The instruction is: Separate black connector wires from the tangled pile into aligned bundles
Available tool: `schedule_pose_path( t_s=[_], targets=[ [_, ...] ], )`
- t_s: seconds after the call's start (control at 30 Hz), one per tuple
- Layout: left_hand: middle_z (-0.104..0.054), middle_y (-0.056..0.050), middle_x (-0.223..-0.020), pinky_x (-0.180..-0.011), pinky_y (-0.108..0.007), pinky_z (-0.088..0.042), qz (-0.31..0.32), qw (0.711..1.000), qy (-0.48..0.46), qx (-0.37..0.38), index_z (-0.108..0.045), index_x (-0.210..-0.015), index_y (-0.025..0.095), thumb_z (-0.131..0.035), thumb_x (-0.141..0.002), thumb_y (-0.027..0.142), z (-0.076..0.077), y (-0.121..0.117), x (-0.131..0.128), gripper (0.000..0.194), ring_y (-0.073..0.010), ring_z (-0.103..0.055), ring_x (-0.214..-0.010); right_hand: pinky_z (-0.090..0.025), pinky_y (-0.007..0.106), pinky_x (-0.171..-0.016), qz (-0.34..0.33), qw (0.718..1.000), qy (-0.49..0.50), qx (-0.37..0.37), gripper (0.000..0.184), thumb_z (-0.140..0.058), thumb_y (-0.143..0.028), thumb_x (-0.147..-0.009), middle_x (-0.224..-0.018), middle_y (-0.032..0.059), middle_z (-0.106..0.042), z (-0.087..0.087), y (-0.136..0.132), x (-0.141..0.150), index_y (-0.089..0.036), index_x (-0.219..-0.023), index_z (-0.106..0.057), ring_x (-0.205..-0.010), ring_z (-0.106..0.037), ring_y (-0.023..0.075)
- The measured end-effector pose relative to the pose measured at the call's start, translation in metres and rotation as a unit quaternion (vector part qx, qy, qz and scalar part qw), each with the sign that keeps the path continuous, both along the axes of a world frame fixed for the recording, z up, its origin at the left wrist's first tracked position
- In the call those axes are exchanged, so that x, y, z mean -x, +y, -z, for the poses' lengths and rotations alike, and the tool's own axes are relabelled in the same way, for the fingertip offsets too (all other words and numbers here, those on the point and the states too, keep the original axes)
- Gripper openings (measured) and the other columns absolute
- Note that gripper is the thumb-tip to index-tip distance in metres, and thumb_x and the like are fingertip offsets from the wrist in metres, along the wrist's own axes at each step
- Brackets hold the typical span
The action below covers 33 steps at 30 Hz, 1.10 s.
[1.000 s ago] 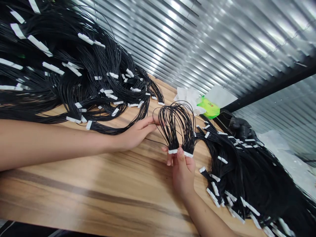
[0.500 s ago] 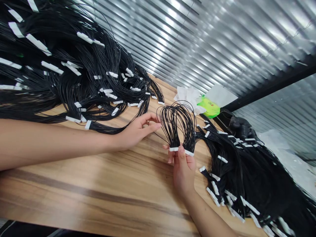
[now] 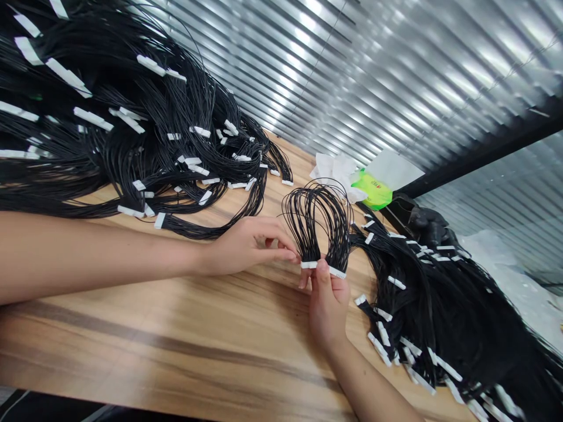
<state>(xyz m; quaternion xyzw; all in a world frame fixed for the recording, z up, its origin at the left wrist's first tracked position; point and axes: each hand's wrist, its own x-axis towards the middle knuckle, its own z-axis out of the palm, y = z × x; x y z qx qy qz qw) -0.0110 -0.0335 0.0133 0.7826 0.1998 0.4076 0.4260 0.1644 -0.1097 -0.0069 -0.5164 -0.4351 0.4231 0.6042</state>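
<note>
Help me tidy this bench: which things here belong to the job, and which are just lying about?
Job: right hand gripping a looped black wire bundle with white connectors; left hand at them; two heaps of similar wires.
Lying about: tissues, green packet, black gloves.

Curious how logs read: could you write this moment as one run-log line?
Right hand: pinches white connectors of looped black wire bundle | left hand: fingertips near connector

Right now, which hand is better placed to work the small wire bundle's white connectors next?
Probably the left hand: its fingertips sit free beside a white connector, while the right hand is occupied pinching the looped black wire bundle.
</note>
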Motion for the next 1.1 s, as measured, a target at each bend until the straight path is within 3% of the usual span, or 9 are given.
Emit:
schedule_pose_path(
  t_s=[0.23, 0.6, 0.87, 1.1],
  targets=[
    [-0.069, -0.003, -0.079, -0.059, -0.022, -0.04, -0.031, 0.998, -0.002, 0.049, -0.074, -0.087, 0.019, -0.067, -0.083, 0.031, 0.0012, 0.0003, -0.0005, 0.015, -0.0111, -0.055, -0.071, -0.04, 0.024, -0.049, -0.005, 0.999, -0.041, 0.001, 0.027, -0.058, -0.044, -0.087, -0.064, -0.0009, -0.057, -0.0027, -0.0021, 0.0017, -0.018, -0.078, -0.06, -0.053, -0.048, 0.0112],
    [-0.068, -0.004, -0.077, -0.059, -0.023, -0.038, -0.01, 0.991, 0.009, 0.134, -0.076, -0.082, 0.018, -0.07, -0.079, 0.034, 0.0035, 0.0049, -0.0016, 0.017, -0.0118, -0.055, -0.071, -0.044, 0.027, -0.059, 0.008, 0.993, -0.121, -0.011, 0.034, -0.055, -0.046, -0.087, -0.057, -0.0007, -0.057, -0.0056, -0.0045, 0.002, -0.018, -0.068, -0.059, -0.055, -0.053, 0.0136],
    [-0.057, 0.0, -0.066, -0.05, -0.022, -0.031, -0.045, 0.984, 0.033, 0.172, -0.073, -0.076, 0.016, -0.073, -0.073, 0.044, 0.0077, 0.0048, -0.0029, 0.028, -0.0084, -0.042, -0.058, -0.046, 0.028, -0.061, 0.007, 0.988, -0.156, -0.001, 0.034, -0.055, -0.046, -0.088, -0.06, 0.0011, -0.059, -0.0082, -0.0045, 0.0042, -0.018, -0.068, -0.06, -0.06, -0.055, 0.0155],
    [-0.051, 0.003, -0.058, -0.048, -0.02, -0.028, -0.042, 0.973, 0.06, 0.22, -0.068, -0.071, 0.013, -0.072, -0.072, 0.039, 0.0047, 0.0053, -0.0055, 0.026, -0.0073, -0.039, -0.053, -0.044, 0.028, -0.064, -0.008, 0.973, -0.228, -0.019, 0.036, -0.051, -0.039, -0.091, -0.062, 0.0009, -0.059, -0.0039, -0.0044, -0.0012, -0.018, -0.062, -0.057, -0.063, -0.056, 0.0151]
  ],
)
